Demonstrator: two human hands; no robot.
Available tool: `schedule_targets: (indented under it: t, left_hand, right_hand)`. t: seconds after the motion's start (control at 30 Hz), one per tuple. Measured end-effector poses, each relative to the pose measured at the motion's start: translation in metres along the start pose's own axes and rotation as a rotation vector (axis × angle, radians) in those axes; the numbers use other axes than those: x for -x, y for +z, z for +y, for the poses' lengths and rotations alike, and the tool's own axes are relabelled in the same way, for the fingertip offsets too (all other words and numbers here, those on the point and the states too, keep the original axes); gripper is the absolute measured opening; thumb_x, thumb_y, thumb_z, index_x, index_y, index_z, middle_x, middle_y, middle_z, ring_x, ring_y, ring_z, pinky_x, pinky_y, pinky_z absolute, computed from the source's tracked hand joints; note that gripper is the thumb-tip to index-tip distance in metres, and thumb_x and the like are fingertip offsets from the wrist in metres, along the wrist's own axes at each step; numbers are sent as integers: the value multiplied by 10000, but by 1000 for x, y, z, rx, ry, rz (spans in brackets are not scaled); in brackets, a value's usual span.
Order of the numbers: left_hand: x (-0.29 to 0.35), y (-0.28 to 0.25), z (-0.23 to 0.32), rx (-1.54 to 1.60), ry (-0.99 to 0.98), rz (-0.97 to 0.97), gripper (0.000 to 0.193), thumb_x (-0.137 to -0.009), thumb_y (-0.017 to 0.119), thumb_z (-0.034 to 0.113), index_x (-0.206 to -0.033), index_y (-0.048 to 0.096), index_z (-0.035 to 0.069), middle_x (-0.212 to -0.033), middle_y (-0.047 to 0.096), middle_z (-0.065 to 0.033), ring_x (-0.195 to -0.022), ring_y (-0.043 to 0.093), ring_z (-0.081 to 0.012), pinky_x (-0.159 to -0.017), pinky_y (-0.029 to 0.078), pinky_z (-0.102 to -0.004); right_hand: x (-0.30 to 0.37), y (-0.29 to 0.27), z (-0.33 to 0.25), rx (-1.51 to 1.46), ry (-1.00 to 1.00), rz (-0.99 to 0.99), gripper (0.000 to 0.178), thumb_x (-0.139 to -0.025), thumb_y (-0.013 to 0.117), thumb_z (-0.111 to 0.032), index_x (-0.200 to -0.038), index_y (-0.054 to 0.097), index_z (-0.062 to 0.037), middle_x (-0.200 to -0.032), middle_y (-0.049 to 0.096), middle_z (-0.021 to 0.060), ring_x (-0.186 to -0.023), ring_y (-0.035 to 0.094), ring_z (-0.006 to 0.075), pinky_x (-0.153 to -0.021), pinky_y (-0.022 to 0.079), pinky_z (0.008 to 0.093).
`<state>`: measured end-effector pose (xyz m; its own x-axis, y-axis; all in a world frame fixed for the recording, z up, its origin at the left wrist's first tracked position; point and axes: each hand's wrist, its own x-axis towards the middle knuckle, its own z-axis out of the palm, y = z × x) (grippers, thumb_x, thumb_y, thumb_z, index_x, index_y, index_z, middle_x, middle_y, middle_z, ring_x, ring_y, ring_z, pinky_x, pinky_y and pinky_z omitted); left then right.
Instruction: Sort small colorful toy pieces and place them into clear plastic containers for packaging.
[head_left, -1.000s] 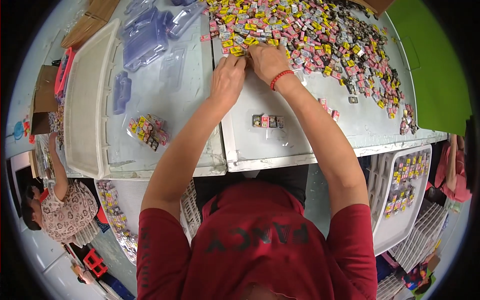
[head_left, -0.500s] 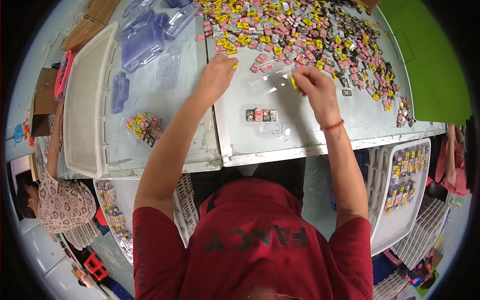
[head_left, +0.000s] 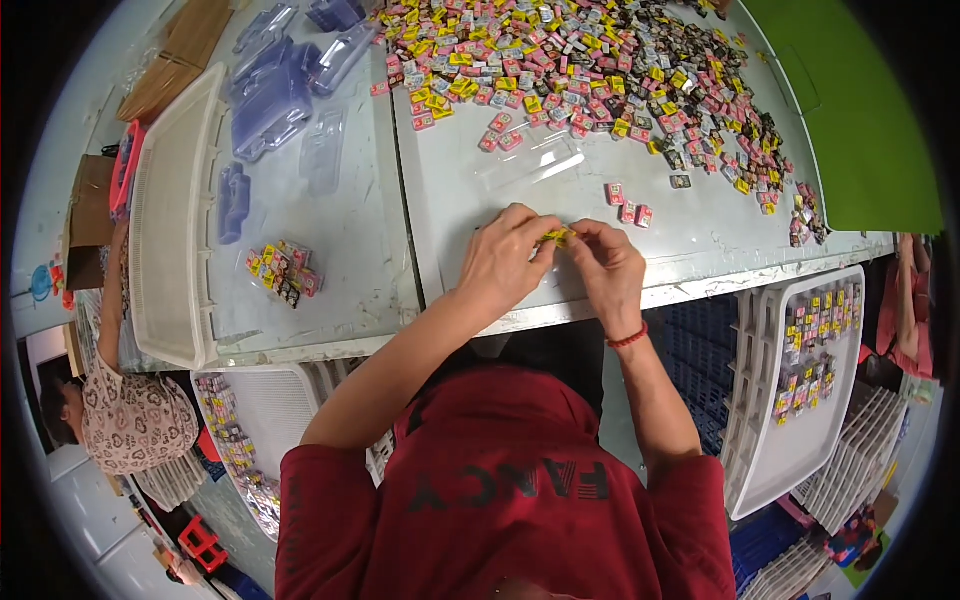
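Observation:
Close to the table's front edge, my left hand (head_left: 508, 256) and my right hand (head_left: 610, 268) meet with fingertips pinched. Between them are small yellow boxes (head_left: 558, 237); how many each hand holds is hidden by the fingers. The clear tray seen there earlier is largely covered by my hands. To the right of my right hand lie three small pink boxes (head_left: 629, 207). An empty clear plastic tray (head_left: 530, 163) rests beyond my hands, below a wide heap of small pink, yellow and black boxes (head_left: 560, 70).
Left on the table are blue-tinted clear plastic trays (head_left: 268, 105), a bundle of small boxes (head_left: 285, 272) and a white crate (head_left: 180, 215). White trays of packed boxes (head_left: 800, 370) flank me below table height. A green board (head_left: 860, 130) stands right; a co-worker (head_left: 135, 415) is at left.
Both hands have drawn back toward me and come together over the clear tray with yellow boxes. Three pink boxes now lie on the table to the right.

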<state>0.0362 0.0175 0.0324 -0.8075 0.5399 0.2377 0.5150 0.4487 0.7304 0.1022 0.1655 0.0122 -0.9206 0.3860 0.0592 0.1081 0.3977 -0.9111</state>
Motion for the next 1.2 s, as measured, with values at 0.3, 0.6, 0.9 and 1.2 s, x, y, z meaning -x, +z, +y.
schedule_targets:
  t: [0.3,0.6,0.9,1.2]
  left_hand:
    - [5,10,-9,-210,184,117,160,-793,672,50,-951,659,35,-878,583,-94,-740,585,-279,-627,477,-361]
    - [15,-49,-11,-103,82,148,233,-736,729,68,-951,641,45,-958,573,-77,-886,563,-274,-753,483,-359]
    - [18,-52,-37,-205,135,76,283,-729,736,101,-988,642,37,-1061,577,-77,-988,539,-275,-832,470,-372]
    - [14,-54,-46,-126,100,-104,357,-702,757,153,-1021,641,44,-1092,579,-79,-1033,528,-269,-904,445,-366]
  right_hand:
    - [-1,3,-10,338,-349,89,130,-773,708,-54,-901,686,-44,-855,623,94,-784,576,256,-745,415,361]
    - [-3,-12,-17,428,-391,-15,259,-727,768,-161,-954,686,-67,-926,608,85,-891,568,254,-831,392,380]
    - [-10,-1,-23,563,-467,-154,341,-659,803,-178,-951,666,-67,-974,603,78,-973,550,272,-866,403,392]
    - [-11,4,-26,531,-391,-132,260,-708,745,-93,-953,666,-57,-971,609,95,-959,558,288,-836,418,393]
